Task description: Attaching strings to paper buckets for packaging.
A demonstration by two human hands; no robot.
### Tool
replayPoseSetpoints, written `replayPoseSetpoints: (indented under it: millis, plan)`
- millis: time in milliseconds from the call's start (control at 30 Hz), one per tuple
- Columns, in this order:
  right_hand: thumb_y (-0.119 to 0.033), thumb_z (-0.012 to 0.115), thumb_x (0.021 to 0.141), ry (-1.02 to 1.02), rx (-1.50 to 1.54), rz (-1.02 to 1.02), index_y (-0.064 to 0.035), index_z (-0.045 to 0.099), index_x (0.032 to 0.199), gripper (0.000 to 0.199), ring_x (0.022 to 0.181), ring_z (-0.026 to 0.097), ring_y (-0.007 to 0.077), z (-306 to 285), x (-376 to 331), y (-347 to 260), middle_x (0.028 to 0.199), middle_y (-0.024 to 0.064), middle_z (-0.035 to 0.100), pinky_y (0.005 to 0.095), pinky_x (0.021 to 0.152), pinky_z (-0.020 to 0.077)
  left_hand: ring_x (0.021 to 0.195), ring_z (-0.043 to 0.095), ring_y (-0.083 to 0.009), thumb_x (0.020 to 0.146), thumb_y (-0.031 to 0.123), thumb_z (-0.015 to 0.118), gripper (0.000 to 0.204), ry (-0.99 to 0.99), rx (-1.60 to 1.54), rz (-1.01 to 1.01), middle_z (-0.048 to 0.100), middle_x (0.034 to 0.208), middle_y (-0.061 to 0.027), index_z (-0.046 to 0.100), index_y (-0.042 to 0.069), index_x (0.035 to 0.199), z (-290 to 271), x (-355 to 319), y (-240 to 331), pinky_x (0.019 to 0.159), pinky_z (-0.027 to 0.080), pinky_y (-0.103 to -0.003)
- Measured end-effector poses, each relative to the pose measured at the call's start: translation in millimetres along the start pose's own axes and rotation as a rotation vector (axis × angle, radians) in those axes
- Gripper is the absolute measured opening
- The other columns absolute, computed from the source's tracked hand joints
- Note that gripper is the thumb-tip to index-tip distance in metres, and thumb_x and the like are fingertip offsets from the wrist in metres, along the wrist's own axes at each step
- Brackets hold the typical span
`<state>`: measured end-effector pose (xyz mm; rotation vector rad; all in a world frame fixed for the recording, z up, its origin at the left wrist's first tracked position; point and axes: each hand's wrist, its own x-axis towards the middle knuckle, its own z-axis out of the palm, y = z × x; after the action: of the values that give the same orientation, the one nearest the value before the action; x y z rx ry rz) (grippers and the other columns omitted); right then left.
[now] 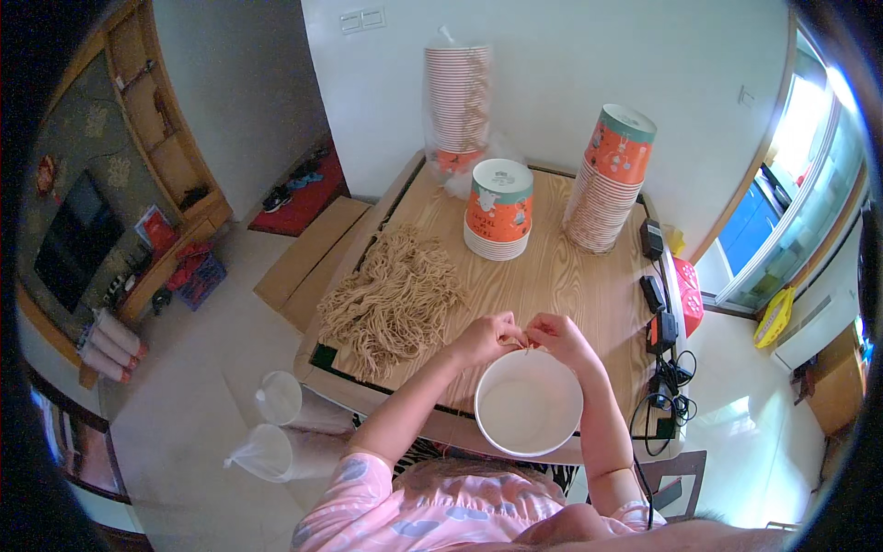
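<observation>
A white paper bucket (528, 405) is near the table's front edge, its open mouth facing me. At its far rim my left hand (493, 339) and my right hand (557, 340) meet, fingers pinched closed. A thin brownish strand seems to show between the fingertips, but it is too small to make out clearly. Left of the bucket lies a big loose pile of beige cords (391, 299). Beyond my hands a short stack of orange and green printed paper buckets (498, 212) stands upside down.
Tall bucket stacks stand at the back: one in clear plastic (457, 101), another (607, 179) to its right. Black adapters (659, 331) and tangled cables (676, 377) line the table's right edge. A cardboard box (308, 262) and wrapped white bucket stacks (276, 451) are on the left.
</observation>
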<state>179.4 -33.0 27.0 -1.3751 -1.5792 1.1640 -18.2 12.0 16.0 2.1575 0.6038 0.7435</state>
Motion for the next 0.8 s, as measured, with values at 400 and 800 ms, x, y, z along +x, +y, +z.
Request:
replayPoseSetpoints:
  millis: [400, 800]
  plan:
    - [-0.012, 0.062, 0.083, 0.146, -0.351, -0.098, -0.0018, 0.063, 0.088, 0.012, 0.064, 0.061, 0.0252, 4.7, -11.7, -24.0, 0.073, 0.017, 0.062, 0.035, 0.062, 0.0482, 0.067, 0.051, -0.0039, 0.085, 0.016, 0.063, 0.012, 0.0, -0.463, -0.166, 0.056, 0.074, 0.003, 0.059, 0.005, 0.086, 16.0, -1.9, -7.0, 0.06, 0.043, -0.021]
    - [-0.012, 0.065, 0.082, 0.253, -0.366, -0.108, -0.0005, 0.062, 0.086, 0.012, 0.066, 0.062, 0.0282, 16.3, -23.4, -40.7, 0.076, 0.0151, 0.065, 0.0362, 0.062, 0.0498, 0.049, 0.048, -0.0038, 0.086, 0.022, 0.059, 0.013, 0.043, -1.081, -0.632, 0.055, 0.064, 0.0044, 0.063, 0.009, 0.083, 17.0, -1.4, -9.8, 0.046, 0.04, -0.02]
